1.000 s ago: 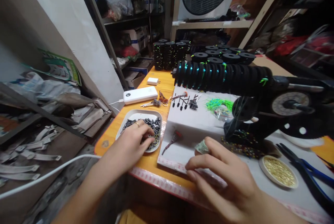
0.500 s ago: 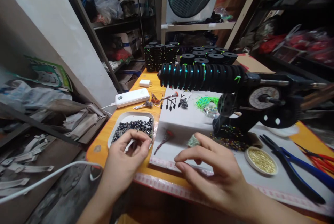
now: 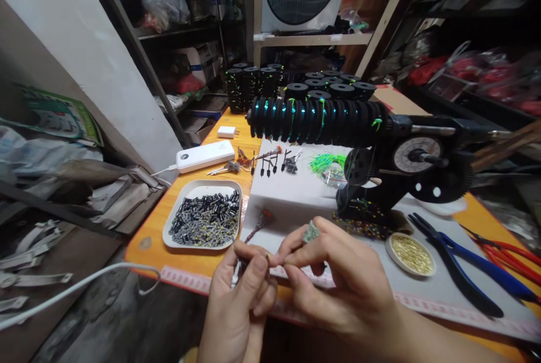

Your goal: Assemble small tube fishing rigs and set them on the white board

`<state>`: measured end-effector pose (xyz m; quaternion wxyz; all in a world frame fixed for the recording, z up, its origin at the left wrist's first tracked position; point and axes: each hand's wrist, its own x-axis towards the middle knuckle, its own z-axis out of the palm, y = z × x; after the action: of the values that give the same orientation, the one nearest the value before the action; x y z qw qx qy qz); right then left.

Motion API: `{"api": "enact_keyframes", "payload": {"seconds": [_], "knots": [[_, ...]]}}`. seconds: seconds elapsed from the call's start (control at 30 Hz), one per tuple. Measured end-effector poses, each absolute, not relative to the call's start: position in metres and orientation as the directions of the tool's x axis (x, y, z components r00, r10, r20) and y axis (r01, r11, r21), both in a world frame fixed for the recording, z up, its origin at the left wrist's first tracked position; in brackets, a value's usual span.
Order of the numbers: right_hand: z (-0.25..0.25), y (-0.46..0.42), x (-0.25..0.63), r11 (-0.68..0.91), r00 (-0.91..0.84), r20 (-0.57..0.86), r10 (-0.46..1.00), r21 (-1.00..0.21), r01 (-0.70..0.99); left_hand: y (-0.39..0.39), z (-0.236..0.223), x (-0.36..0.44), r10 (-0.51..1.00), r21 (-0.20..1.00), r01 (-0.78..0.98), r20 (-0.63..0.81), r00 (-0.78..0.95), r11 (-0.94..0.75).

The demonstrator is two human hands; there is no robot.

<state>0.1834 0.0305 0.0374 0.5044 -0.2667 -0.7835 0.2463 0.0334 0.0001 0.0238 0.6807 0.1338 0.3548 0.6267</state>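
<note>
In front of the table's edge, my left hand (image 3: 243, 295) is closed, thumb and index finger pinching a tiny dark and yellowish piece (image 3: 267, 257) too small to name. A bit of something white (image 3: 236, 274) shows inside its curled fingers. My right hand (image 3: 342, 275) meets it, its thumb and index fingertips pressed together at the left fingertips; whatever they pinch is hidden. By the right index finger shows a grey-green crumpled lump (image 3: 310, 232). Left of the hands, a white tray (image 3: 167, 239) holds many small black tubes and grey-yellow pieces.
A black geared machine (image 3: 367, 165) carries a ribbed black roller (image 3: 316, 120) behind the hands. To the right lie a dish of gold pieces (image 3: 411, 255), blue-handled pliers (image 3: 459, 264) and red-handled tools (image 3: 513, 259). A white power bank (image 3: 205, 155) lies beyond the tray.
My left hand has moved right, away from over the tray, to my right hand. The right thumb and index finger have closed together. The view has shifted slightly.
</note>
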Motion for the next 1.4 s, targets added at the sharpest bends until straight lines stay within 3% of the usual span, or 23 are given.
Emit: {"api": "enact_keyframes", "payload": {"seconds": [0.4,0.5,0.6,0.77,0.87,0.97,1.07,1.17,1.23,1.4], "knots": [[0.039,0.029,0.182,0.731,-0.334,0.659,0.674,-0.662,0.169,-0.002,0.029,0.037,0.929,0.608,-0.772,-0.365,-0.066,0.184],[0.039,0.03,0.182,0.724,-0.346,0.648,0.679,-0.668,0.171,-0.001,0.026,0.036,0.941,0.63,-0.752,-0.335,-0.042,0.191],[0.042,0.033,0.183,0.715,-0.361,0.627,0.691,-0.669,0.206,-0.003,0.026,0.039,0.936,0.692,-0.711,-0.32,-0.148,0.124],[0.051,0.036,0.185,0.575,-0.397,0.461,0.793,-0.782,0.24,-0.002,0.023,0.039,0.911,0.851,-0.525,-0.23,-0.343,0.017],[0.055,0.034,0.185,0.516,-0.406,0.392,0.826,-0.815,0.262,0.001,0.021,0.035,0.959,0.892,-0.445,-0.055,-0.278,-0.078],[0.058,0.034,0.185,0.55,-0.45,0.404,0.796,-0.794,0.259,0.001,0.022,0.03,0.979,0.839,-0.526,0.037,-0.2,-0.139],[0.06,0.036,0.183,0.73,-0.537,0.53,0.656,-0.626,0.273,-0.003,0.024,0.021,0.996,0.767,-0.639,0.001,-0.09,-0.059],[0.065,0.041,0.181,0.936,-0.637,0.696,0.331,-0.156,0.316,-0.006,0.023,0.007,0.996,0.842,-0.536,-0.092,-0.021,0.066],[0.07,0.048,0.183,0.939,-0.667,0.729,0.151,0.105,0.328,-0.006,0.022,-0.002,0.984,0.908,-0.39,-0.177,-0.028,0.152],[0.092,0.094,0.2,0.885,-0.775,0.63,-0.06,0.392,0.25,-0.006,0.025,-0.015,0.962,0.959,-0.079,-0.267,0.057,0.271]]}}
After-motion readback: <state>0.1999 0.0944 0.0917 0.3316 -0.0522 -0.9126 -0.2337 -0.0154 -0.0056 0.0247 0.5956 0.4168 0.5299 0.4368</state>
